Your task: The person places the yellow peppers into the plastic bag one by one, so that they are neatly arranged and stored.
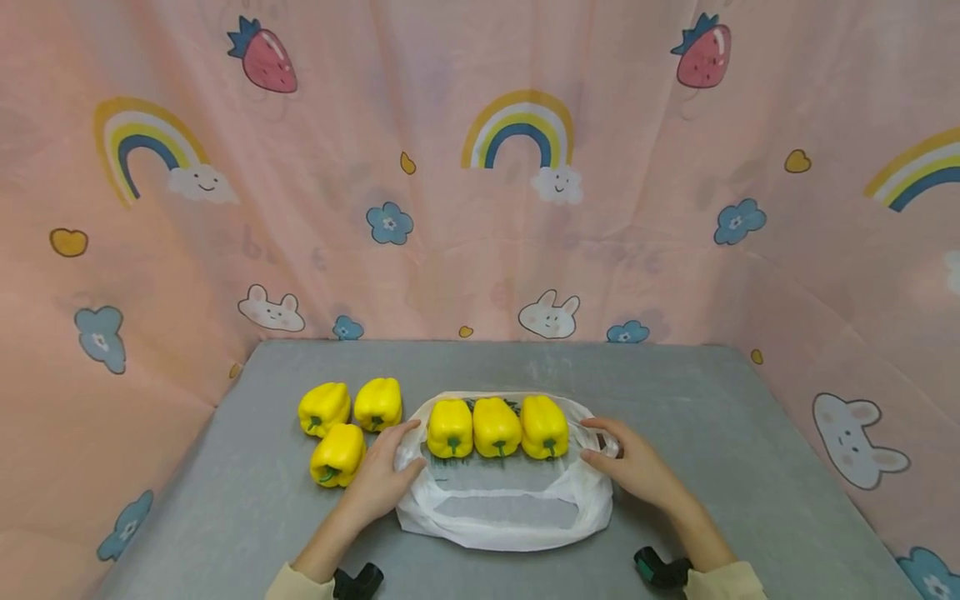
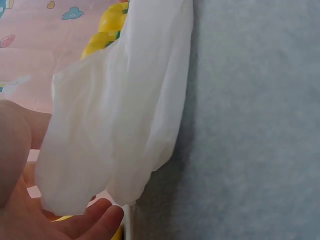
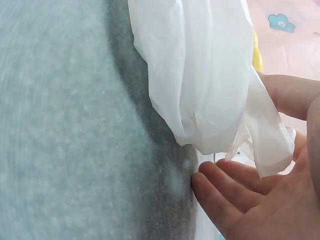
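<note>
Between the two hands a thin white plastic bag stands on the grey table with its mouth spread. Three yellow bell peppers lie in a row inside it, stems toward me. My left hand is at the bag's left side, thumb and fingers spread apart and touching the rim. At the right side, my right hand touches the bag near a loose handle loop, its fingers extended and apart from the thumb. In the left wrist view the white plastic hides part of the left fingers.
Left of the bag, three more yellow bell peppers sit close together on the grey table, the nearest one beside my left hand. A pink patterned curtain surrounds the table at the back and sides.
</note>
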### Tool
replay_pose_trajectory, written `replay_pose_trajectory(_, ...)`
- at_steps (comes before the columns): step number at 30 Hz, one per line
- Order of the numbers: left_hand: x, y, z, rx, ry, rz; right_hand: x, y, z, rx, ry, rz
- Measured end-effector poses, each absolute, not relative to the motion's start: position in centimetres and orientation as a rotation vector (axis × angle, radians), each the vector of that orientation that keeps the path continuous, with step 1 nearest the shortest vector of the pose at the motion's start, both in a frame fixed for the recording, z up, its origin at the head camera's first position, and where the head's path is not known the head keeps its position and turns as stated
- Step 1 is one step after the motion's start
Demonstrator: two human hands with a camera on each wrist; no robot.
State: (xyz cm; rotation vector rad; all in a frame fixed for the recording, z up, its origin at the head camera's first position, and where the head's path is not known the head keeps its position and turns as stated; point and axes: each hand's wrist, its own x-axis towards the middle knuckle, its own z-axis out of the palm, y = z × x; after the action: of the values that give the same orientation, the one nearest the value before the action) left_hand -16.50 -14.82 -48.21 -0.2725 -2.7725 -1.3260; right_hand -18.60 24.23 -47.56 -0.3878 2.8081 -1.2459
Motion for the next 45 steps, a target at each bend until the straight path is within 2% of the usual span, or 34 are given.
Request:
replay_pose_trajectory(25,-15.1,-15.2,-44.1,-0.344,-2.697,-0.95,-18.6,24.0,-47.7,-0.386,2.767,-1.217)
replay_pose_trajectory(36,-15.4,-17.5,-43.5,-0.45,-2.463,-0.914,-18.7,24.1,-47.8,-0.376,2.755,-1.224)
replay_pose_trajectory(45,-15.4,-20.3,-43.8,-0.375,-2.491,-0.915,-18.7,24.1,-47.8,-0.374,2.758,-1.215)
